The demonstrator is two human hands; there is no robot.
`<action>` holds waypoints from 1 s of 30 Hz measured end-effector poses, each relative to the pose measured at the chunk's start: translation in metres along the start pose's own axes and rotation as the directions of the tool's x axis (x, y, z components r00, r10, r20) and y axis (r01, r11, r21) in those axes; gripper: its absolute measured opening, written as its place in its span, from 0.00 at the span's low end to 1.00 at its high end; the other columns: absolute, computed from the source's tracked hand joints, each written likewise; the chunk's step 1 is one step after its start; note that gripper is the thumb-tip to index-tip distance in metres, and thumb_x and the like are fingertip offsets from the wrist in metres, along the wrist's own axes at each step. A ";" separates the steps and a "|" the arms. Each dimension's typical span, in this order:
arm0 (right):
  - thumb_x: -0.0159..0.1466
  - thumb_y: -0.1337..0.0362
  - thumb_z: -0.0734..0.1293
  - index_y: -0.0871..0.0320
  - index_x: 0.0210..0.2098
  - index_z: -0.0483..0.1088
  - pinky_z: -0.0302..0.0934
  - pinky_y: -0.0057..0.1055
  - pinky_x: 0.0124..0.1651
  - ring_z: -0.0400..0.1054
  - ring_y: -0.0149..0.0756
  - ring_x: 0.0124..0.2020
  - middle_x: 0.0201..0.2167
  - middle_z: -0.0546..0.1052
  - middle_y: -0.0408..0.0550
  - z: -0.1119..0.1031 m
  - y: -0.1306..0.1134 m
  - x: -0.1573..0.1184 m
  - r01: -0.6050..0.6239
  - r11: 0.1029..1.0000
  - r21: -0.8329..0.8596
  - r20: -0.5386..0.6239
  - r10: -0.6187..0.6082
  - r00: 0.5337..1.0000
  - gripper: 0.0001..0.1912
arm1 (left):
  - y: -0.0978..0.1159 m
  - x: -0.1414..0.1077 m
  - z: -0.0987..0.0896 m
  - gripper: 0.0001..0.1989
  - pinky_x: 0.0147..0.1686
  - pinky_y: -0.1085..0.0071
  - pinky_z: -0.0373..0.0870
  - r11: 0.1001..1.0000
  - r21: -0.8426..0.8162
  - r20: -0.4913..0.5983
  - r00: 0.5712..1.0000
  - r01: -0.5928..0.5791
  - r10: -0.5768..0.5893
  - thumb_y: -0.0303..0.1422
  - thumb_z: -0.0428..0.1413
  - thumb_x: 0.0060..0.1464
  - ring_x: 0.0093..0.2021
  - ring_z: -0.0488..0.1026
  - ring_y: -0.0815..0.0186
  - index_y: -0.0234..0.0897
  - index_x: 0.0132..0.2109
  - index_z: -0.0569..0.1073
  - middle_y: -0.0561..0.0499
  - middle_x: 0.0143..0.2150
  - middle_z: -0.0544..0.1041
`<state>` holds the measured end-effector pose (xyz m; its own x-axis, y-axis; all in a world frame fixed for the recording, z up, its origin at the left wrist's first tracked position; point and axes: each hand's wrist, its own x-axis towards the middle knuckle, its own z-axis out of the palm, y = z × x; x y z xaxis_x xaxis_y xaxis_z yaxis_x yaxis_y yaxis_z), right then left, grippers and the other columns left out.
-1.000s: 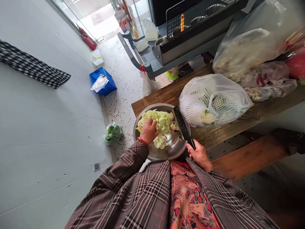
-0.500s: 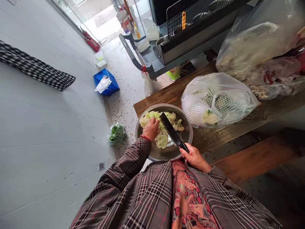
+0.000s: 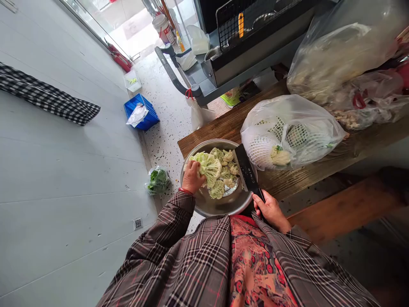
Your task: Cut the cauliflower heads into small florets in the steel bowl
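My left hand (image 3: 193, 177) grips a large piece of cauliflower (image 3: 209, 167) over the left side of a round metal basin (image 3: 209, 209). Several smaller cauliflower florets (image 3: 226, 172) lie in the basin to the right of that piece. A black-bladed cleaver (image 3: 245, 167) is in my right hand (image 3: 270, 209), whose fingers wrap its handle. The blade stands over the basin's right side, apart from the large piece, its broad face showing. Something pale or shiny under the florets is mostly covered.
A wooden bench (image 3: 220, 128) carries the basin's far edge and a clear bag of net-wrapped cauliflower (image 3: 287, 132). More filled plastic bags (image 3: 338, 68) sit farther right. On the floor at left are a blue crate (image 3: 142, 111) and a bag of green vegetables (image 3: 158, 180).
My left hand has shifted slightly left and turned up the large cauliflower piece. The cleaver has moved right, away from it, and its blade has turned to show more of its face.
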<state>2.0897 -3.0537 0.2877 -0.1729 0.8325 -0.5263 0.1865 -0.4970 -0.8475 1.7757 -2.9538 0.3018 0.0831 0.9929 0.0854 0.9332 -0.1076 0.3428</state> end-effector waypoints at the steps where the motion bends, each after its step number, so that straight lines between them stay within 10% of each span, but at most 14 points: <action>1: 0.64 0.44 0.59 0.56 0.34 0.63 0.59 0.24 0.18 0.63 0.27 0.15 0.20 0.67 0.37 0.000 -0.003 0.000 0.019 1.000 -0.015 0.004 -0.019 1.000 0.21 | -0.001 -0.001 0.003 0.22 0.53 0.60 0.67 0.999 -0.022 -0.002 1.000 -0.028 0.028 0.23 0.56 0.38 0.50 0.66 0.55 0.37 0.45 0.66 0.44 0.47 0.67; 7: 0.65 0.48 0.58 0.57 0.38 0.65 0.61 0.25 0.24 0.64 0.27 0.16 0.20 0.69 0.38 -0.003 -0.005 0.000 0.144 0.975 -0.168 0.082 -0.131 0.988 0.18 | -0.018 -0.012 0.030 0.30 0.59 0.58 0.62 0.988 -0.045 0.150 0.977 -0.147 0.152 0.14 0.50 0.36 0.56 0.63 0.55 0.39 0.48 0.68 0.44 0.54 0.65; 13: 0.64 0.49 0.57 0.57 0.35 0.65 0.60 0.27 0.24 0.64 0.30 0.17 0.21 0.70 0.40 0.004 0.004 0.005 0.212 0.924 -0.318 0.156 -0.170 0.973 0.17 | -0.033 -0.043 0.056 0.28 0.58 0.58 0.64 0.976 -0.180 -0.008 0.992 0.121 -0.124 0.20 0.58 0.36 0.57 0.62 0.54 0.37 0.48 0.64 0.42 0.52 0.61; 19: 0.65 0.49 0.56 0.57 0.36 0.67 0.62 0.30 0.33 0.69 0.36 0.26 0.24 0.73 0.45 0.007 0.002 0.009 0.359 0.809 -0.465 0.207 -0.295 0.933 0.19 | -0.023 -0.055 0.080 0.28 0.53 0.56 0.66 0.831 -0.270 -0.075 0.850 0.486 -0.522 0.35 0.65 0.38 0.50 0.66 0.57 0.38 0.47 0.63 0.46 0.45 0.65; 30: 0.67 0.52 0.56 0.57 0.39 0.67 0.62 0.30 0.36 0.71 0.38 0.32 0.30 0.76 0.48 0.020 -0.002 0.013 0.430 0.739 -0.519 0.308 -0.307 0.900 0.16 | -0.024 -0.049 0.077 0.21 0.43 0.67 0.66 0.770 -0.382 -0.004 0.832 0.511 -0.555 0.34 0.63 0.40 0.38 0.67 0.66 0.39 0.42 0.65 0.53 0.37 0.68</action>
<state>2.0679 -3.0468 0.2811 -0.5108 0.8271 -0.2346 0.5658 0.1179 -0.8160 1.7761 -2.9955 0.2168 -0.4499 0.8857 -0.1149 0.6274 0.4050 0.6651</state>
